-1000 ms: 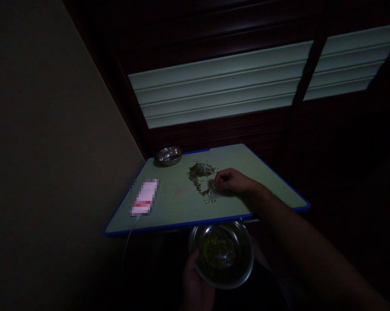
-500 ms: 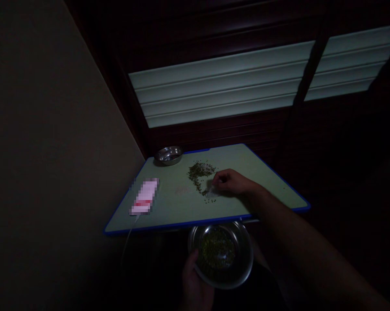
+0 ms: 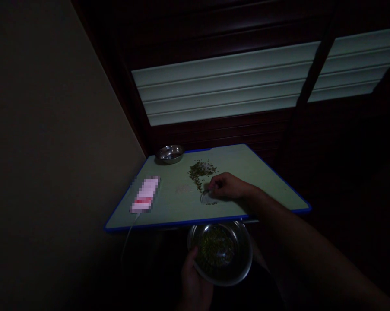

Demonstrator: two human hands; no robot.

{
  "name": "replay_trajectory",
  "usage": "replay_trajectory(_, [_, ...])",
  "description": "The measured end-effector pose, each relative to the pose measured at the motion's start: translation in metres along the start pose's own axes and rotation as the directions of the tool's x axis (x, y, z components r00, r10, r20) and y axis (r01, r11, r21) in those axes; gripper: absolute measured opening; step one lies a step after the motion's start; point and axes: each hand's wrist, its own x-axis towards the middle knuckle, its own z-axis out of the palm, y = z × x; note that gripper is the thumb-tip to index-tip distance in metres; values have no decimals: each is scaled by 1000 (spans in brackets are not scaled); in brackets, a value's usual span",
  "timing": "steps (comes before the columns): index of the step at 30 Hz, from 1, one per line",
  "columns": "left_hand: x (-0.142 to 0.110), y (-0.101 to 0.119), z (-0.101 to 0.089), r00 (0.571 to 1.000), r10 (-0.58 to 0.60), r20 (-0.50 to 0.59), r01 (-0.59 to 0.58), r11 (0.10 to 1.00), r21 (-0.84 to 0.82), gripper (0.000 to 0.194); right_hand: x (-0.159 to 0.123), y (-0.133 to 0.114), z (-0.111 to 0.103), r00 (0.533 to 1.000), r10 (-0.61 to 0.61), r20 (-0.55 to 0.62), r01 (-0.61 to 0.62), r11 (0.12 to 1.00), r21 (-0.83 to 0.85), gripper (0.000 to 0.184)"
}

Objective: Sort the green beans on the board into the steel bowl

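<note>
Table (image 3: 169, 211) in gloom: the right hand (image 3: 230, 186) pinched a clear flat piece (image 3: 207, 198), best kept low beside the scattered grains (image 3: 199, 170); the left hand (image 3: 196, 285) clasped a steel bowl (image 3: 243, 259) below the near edge.

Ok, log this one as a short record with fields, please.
left hand: holds large round steel bowl containing green grains
right hand: holds thin clear piece, exact kind unclear
surface: pale green tabletop, blue edge
beyond right hand: loose greenish-brown grains
far left corner: small shiny steel bowl
left side: pink-and-red phone-like rectangle, blurred, white cable
lighting: dim
</note>
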Motion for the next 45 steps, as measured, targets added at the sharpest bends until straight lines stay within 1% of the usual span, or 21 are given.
replay_trajectory(3, [1, 0, 2, 1000, 7, 15, -7, 1000, -2, 26, -7, -2, 2, 998, 43, 50, -41, 998, -43, 24])
replay_trajectory(6, [0, 0, 5, 1000, -6, 10, 6, 1000, -18, 27, -15, -5, 6, 995, 64, 73, -58, 996, -74, 23])
replay_trajectory(10, [0, -1, 6, 999, -10, 33, 11, 999, -31, 27, -25, -10, 11, 994, 24, 111, -10, 992, -128, 20])
replay_trajectory(11, [0, -1, 5, 1000, -6, 22, 7, 999, -32, 27, -27, -11, 12, 993, 11, 115, 5, 991, -136, 19])
replay_trajectory(12, [1, -1, 5, 1000, -7, 14, 7, 1000, -26, 27, -28, -12, 13, 993, 1, 114, 14, 990, -137, 18])
replay_trajectory(13, [2, -2, 5, 1000, 2, 27, -2, 1000, -22, 26, -29, -12, 13, 993, -2, 116, 17, 991, -131, 18])
replay_trajectory(20, [4, -4, 3, 998, 33, 58, -33, 999, -6, 24, -31, -13, 14, 991, 21, 134, -10, 996, -85, 18])
replay_trajectory(25, [3, -3, 6, 999, 43, 31, -43, 999, 1, 21, -37, -13, 16, 994, -32, 101, 40, 997, -69, 16])
replay_trajectory(28, [2, -3, 7, 1000, 22, 14, -22, 1000, -1, 22, -43, -15, 18, 994, -53, 91, 62, 994, -95, 14])
replay_trajectory(31, [2, -4, 8, 999, 28, 36, -28, 1000, -3, 24, -49, -15, 21, 991, -64, 116, 80, 987, -143, 14])
replay_trajectory(33, [3, -5, 7, 998, 27, 52, -28, 1000, 6, 25, -49, -13, 21, 991, -63, 114, 77, 989, -127, 15])
replay_trajectory(34, [3, -5, 7, 998, 27, 58, -28, 1000, 8, 25, -48, -12, 21, 994, -55, 91, 65, 993, -101, 16])
replay_trajectory(35, [3, -5, 6, 998, 26, 61, -27, 1000, 9, 25, -45, -10, 19, 998, -41, 45, 44, 997, -68, 16])
replay_trajectory(37, [3, -5, 5, 998, 33, 62, -33, 999, -1, 24, -36, -6, 12, 996, 7, -83, -7, 1000, -5, 18])
replay_trajectory(38, [3, -5, 5, 998, 33, 56, -33, 999, -7, 23, -31, -4, 7, 988, 21, -153, -19, 1000, 19, 19])
replay_trajectory(39, [3, -5, 4, 998, 30, 50, -29, 1000, -11, 23, -24, -2, 2, 979, 26, -201, -24, 1000, 13, 20])
replay_trajectory(41, [3, -4, 4, 999, 19, 27, -18, 1000, -19, 24, -13, 0, -7, 958, 17, -286, -33, 998, -51, 20])
replay_trajectory(43, [4, -4, 3, 1000, 11, 14, -11, 1000, -24, 24, -3, 2, -14, 936, 8, -351, -50, 993, -111, 18])
replay_trajectory(45, [4, -4, 3, 1000, 18, 12, -17, 1000, -20, 24, 3, 2, -17, 933, -4, -360, -47, 990, -134, 17])
